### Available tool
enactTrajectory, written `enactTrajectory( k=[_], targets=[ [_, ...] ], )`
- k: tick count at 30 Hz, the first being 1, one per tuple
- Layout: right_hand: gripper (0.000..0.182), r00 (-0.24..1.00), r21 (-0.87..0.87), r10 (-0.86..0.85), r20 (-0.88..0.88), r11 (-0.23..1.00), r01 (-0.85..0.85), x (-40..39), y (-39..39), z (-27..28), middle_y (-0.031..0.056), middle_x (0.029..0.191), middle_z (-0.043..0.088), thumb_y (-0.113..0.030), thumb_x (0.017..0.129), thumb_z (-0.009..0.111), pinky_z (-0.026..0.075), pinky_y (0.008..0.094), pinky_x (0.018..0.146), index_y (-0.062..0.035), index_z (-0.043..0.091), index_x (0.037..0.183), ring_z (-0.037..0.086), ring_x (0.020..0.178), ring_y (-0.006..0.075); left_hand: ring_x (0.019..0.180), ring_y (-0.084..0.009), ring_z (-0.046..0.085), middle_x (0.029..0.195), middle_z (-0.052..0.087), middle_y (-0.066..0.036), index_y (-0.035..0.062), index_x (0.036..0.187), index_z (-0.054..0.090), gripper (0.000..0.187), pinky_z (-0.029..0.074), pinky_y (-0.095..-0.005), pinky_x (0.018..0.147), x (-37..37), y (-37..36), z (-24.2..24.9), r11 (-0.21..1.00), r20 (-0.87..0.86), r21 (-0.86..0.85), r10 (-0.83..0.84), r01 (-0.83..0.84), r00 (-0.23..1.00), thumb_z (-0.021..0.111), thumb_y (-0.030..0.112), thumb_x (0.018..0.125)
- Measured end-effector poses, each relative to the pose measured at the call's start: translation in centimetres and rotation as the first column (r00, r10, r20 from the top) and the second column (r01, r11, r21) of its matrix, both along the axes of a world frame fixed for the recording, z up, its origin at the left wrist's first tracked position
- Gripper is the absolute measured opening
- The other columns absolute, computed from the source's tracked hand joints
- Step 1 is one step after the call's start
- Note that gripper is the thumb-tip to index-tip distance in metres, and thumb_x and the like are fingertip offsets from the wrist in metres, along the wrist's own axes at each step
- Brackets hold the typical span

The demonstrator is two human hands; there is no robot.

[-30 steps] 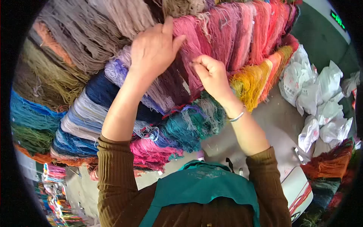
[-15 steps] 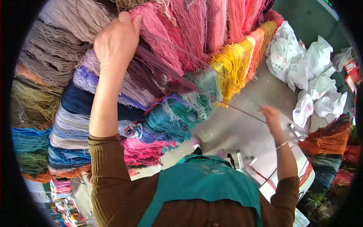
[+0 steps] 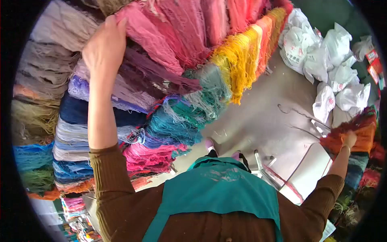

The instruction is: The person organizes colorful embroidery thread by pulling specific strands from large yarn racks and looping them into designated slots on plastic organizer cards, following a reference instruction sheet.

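My left hand (image 3: 105, 46) is closed at the upper end of a plum-purple hank of thread (image 3: 155, 66), beside pink hanks (image 3: 157, 38). The hank's loose ends fan down to the right. Far to the right, my right hand (image 3: 349, 140) is closed over a bundle of orange and rust thread (image 3: 338, 139). A few thin dark strands (image 3: 300, 112) trail through the air to the left of it. They seem to run to that hand, though its fingertips are hard to see.
Yellow hanks (image 3: 238, 52), teal hanks (image 3: 177, 121) and navy and grey-blue hanks (image 3: 90, 121) hang around my left arm. White plastic bags (image 3: 322, 60) are piled at the upper right. A white panel (image 3: 308, 167) and metal legs (image 3: 260, 163) stand near my right elbow.
My right hand has moved right, from above the floor to the orange thread. The strands stretched between my hands have come away from the plum hank. My left hand has shifted slightly left.
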State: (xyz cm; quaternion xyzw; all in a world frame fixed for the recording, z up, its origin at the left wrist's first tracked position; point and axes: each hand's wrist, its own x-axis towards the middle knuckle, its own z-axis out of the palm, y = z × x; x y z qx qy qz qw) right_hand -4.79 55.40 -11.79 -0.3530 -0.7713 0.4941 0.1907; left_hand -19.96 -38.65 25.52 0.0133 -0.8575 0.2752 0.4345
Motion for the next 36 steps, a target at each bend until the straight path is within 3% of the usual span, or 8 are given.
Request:
enactTrajectory(
  k=[4, 9, 13, 17, 23, 26, 31, 36],
  targets=[
    [0.022, 0.985, 0.344, 0.096, -0.141, 0.938, -0.042, -6.3, -14.7, 5.9, 0.0053, 0.085, 0.066, -0.015, 0.084, 0.056, 0.047, 0.0308, 0.066, -0.0017, 0.071, 0.094, 0.059, 0.072, 0.0162, 0.109, -0.0336, 0.054, 0.120, 0.058, -0.010, 0.0114, 0.127, 0.055, 0.042, 0.044, -0.0456, 0.090, 5.2, 4.6, -2.0, 0.962, -0.089, -0.092, -0.265, 0.257, 0.960, 0.059, 0.029, 0.089],
    [0.025, 0.933, 0.064, 0.353, -0.067, 0.935, -0.349, -10.0, -33.0, 10.6, 0.0032, 0.089, 0.068, -0.018, 0.082, 0.068, 0.045, 0.0241, 0.073, 0.0005, 0.068, 0.098, 0.058, 0.081, 0.0109, 0.125, -0.0252, 0.045, 0.132, 0.051, -0.008, 0.0144, 0.129, 0.053, 0.059, 0.028, -0.0450, 0.110, 6.1, 8.5, -14.1, 0.527, 0.666, 0.352, -0.722, 0.774, 0.188, 0.067, 0.016, 0.071],
    [0.018, 0.865, 0.085, 0.453, -0.215, 0.891, -0.445, -8.3, -39.1, 14.2, -0.0059, 0.069, 0.055, -0.021, 0.084, 0.068, 0.033, 0.0201, 0.055, -0.0055, 0.067, 0.092, 0.043, 0.062, 0.0027, 0.104, -0.0300, 0.057, 0.106, 0.062, -0.011, 0.0069, 0.115, 0.057, 0.033, 0.044, -0.0450, 0.087, -0.2, -0.2, -17.1, 0.887, 0.765, 0.408, -0.461, 0.215, 0.449, 0.052, 0.011, 0.083],
    [0.011, 0.916, -0.161, 0.370, -0.152, 0.906, -0.392, -4.6, -43.0, 19.7, -0.0097, 0.059, 0.043, -0.021, 0.084, 0.068, 0.023, 0.0214, 0.045, -0.0103, 0.067, 0.084, 0.031, 0.051, 0.0005, 0.095, -0.0310, 0.060, 0.098, 0.063, -0.014, 0.0022, 0.114, 0.057, 0.033, 0.047, -0.0404, 0.081, 1.5, 0.0, -15.7, 0.927, 0.854, -0.031, -0.171, 0.375, 0.492, 0.059, 0.010, 0.082],
    [0.020, 0.733, 0.187, 0.606, -0.309, 0.794, -0.578, -0.9, -49.9, 16.9, 0.0004, 0.070, 0.063, -0.021, 0.085, 0.064, 0.044, 0.0288, 0.055, -0.0012, 0.066, 0.088, 0.053, 0.059, 0.0108, 0.116, -0.0276, 0.054, 0.124, 0.057, -0.016, 0.0011, 0.132, 0.047, 0.051, 0.039, -0.0373, 0.101, 6.3, 17.0, -15.3, 0.199, 0.290, 0.865, -0.947, 0.461, -0.136, 0.061, 0.002, 0.083],
    [0.017, 0.769, 0.283, 0.603, -0.211, 0.791, -0.542, 3.9, -55.4, 17.8, 0.0070, 0.073, 0.065, -0.016, 0.086, 0.060, 0.045, 0.0306, 0.056, -0.0018, 0.067, 0.092, 0.055, 0.062, 0.0117, 0.117, -0.0227, 0.053, 0.125, 0.055, -0.012, 0.0002, 0.133, 0.045, 0.052, 0.037, -0.0343, 0.102, 7.9, 21.9, -18.3, -0.030, -0.106, 0.984, -0.886, -0.173, -0.451, 0.060, -0.001, 0.083],
    [0.015, 0.977, -0.141, 0.090, -0.192, 0.983, -0.118, 12.7, -58.1, 16.3, 0.0034, 0.065, 0.055, -0.014, 0.089, 0.056, 0.040, 0.0273, 0.053, -0.0024, 0.065, 0.092, 0.048, 0.059, 0.0077, 0.056, -0.0080, 0.051, 0.067, 0.054, 0.002, -0.0028, 0.106, 0.058, 0.019, 0.041, -0.0214, 0.051, 8.4, 24.1, -20.4, 0.712, 0.189, 0.660, -0.464, -0.238, -0.865, 0.055, 0.009, 0.091],
    [0.015, 0.937, -0.396, -0.058, -0.345, 0.914, -0.090, 17.9, -62.1, 10.9, 0.0031, 0.067, 0.052, -0.016, 0.092, 0.054, 0.042, 0.0276, 0.060, -0.0027, 0.061, 0.090, 0.047, 0.064, 0.0089, 0.040, -0.0032, 0.026, 0.049, 0.032, 0.008, -0.0011, 0.091, 0.058, 0.031, 0.020, -0.0216, 0.038, 12.1, 25.3, -21.0, 0.588, -0.283, 0.465, -0.609, -0.662, -0.740, 0.043, 0.025, 0.099]
  ],
)
